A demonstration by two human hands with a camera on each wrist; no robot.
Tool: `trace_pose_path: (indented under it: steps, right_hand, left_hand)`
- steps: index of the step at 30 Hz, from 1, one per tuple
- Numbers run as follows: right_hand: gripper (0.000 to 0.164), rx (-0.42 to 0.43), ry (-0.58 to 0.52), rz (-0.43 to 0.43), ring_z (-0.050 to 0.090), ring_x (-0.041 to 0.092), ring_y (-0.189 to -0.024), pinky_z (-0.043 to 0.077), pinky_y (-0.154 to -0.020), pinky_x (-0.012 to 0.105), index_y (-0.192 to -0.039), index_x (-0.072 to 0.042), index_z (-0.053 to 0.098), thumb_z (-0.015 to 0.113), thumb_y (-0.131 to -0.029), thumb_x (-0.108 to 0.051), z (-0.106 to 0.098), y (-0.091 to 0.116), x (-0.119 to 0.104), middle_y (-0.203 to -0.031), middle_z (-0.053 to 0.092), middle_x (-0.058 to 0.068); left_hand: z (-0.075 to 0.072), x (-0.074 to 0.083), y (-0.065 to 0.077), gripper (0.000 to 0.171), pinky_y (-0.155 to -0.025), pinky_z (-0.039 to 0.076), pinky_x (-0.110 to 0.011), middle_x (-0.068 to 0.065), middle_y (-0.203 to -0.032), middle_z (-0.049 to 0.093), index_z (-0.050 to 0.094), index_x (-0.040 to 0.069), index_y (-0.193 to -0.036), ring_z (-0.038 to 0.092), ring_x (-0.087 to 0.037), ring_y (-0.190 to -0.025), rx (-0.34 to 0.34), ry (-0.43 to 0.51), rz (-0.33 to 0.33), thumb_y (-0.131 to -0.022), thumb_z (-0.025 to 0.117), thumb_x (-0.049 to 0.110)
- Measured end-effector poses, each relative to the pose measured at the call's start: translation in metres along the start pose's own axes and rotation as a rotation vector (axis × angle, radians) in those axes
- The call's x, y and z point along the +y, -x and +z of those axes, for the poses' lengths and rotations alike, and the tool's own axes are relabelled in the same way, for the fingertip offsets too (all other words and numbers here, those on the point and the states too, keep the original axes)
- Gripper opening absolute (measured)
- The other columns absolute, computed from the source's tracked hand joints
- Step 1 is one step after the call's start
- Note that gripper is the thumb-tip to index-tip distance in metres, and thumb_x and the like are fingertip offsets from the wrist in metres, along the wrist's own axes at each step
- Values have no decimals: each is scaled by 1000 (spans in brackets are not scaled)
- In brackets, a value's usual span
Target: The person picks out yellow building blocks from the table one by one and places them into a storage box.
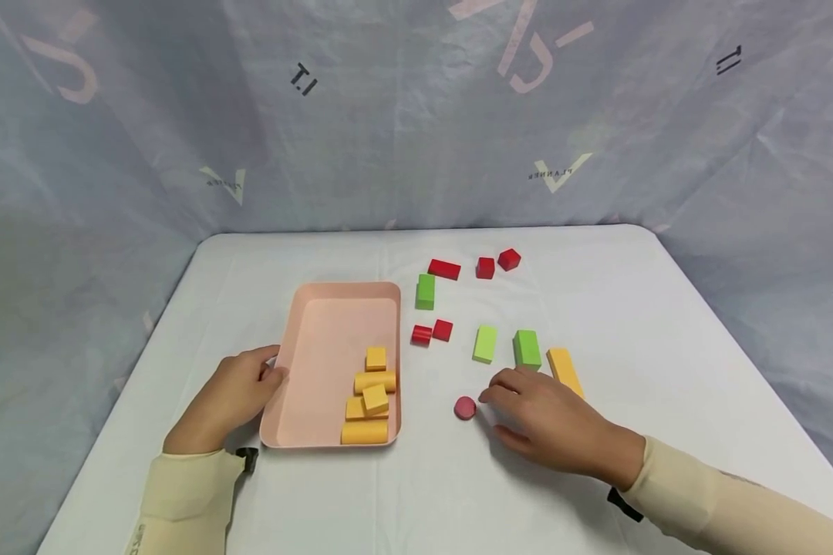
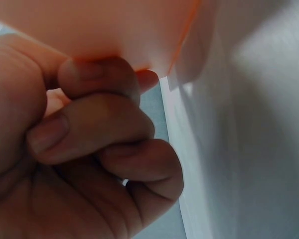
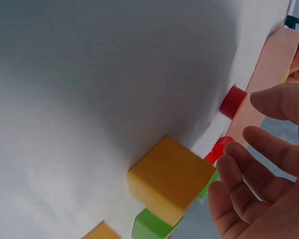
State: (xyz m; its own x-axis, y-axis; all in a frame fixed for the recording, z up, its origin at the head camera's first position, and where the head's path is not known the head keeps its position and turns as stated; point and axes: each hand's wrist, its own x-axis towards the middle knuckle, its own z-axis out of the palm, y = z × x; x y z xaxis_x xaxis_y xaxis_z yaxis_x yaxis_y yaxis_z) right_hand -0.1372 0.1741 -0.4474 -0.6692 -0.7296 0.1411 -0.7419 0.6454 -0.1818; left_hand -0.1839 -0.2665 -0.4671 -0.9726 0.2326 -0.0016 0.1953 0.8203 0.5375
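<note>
A pink tray [image 1: 336, 324] lies left of centre on the table, with several yellow blocks [image 1: 364, 432] along its right side. My left hand [image 1: 232, 389] grips the tray's left rim between thumb and fingers; the left wrist view shows the fingers [image 2: 94, 124] curled under that edge. Over the table, my right hand [image 1: 555, 420] has loosely bent fingers and holds nothing. Just left of its fingertips stands a red cylinder [image 1: 465, 408]. In the right wrist view, a yellow block [image 3: 169, 177] is near the fingers, apart from them; the hand seems to hide it in the head view.
Behind the right hand lie a light green block [image 1: 485, 344], a green block [image 1: 527, 349] and a yellow bar [image 1: 565, 371]. Farther back are another green block [image 1: 426, 291] and several red pieces [image 1: 444, 269]. A grey cloth [image 1: 416, 139] hangs behind the white table.
</note>
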Motion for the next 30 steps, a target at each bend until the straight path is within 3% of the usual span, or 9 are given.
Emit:
trace_pose_path:
  steps: [11, 18, 30]
  right_hand:
    - [42, -14, 16, 54, 42, 4, -101, 50, -83, 32, -112, -19, 63, 79, -74, -29, -2, 13, 5, -105, 53, -9]
    - [39, 40, 32, 49, 45, 7, -96, 50, -79, 34, -108, -18, 64, 77, -73, -26, -6, 19, 9, -104, 53, -8]
    - [41, 17, 38, 117, 43, 3, -97, 50, -78, 31, -109, -22, 64, 77, -71, -30, -8, 34, 13, -106, 52, -11]
  left_hand:
    - [1, -3, 0, 21, -45, 36, -30, 3, -55, 46, 61, 11, -111, 41, -12, -45, 4, 2, 9, -91, 52, 9]
    - [1, -3, 0, 28, -45, 36, -31, 3, -55, 47, 60, 9, -118, 42, -12, -45, 9, 3, -1, -91, 50, 9]
    - [2, -3, -1, 21, -45, 35, -30, 3, -54, 44, 61, 11, -111, 40, -12, -45, 10, 3, -1, -92, 52, 9]
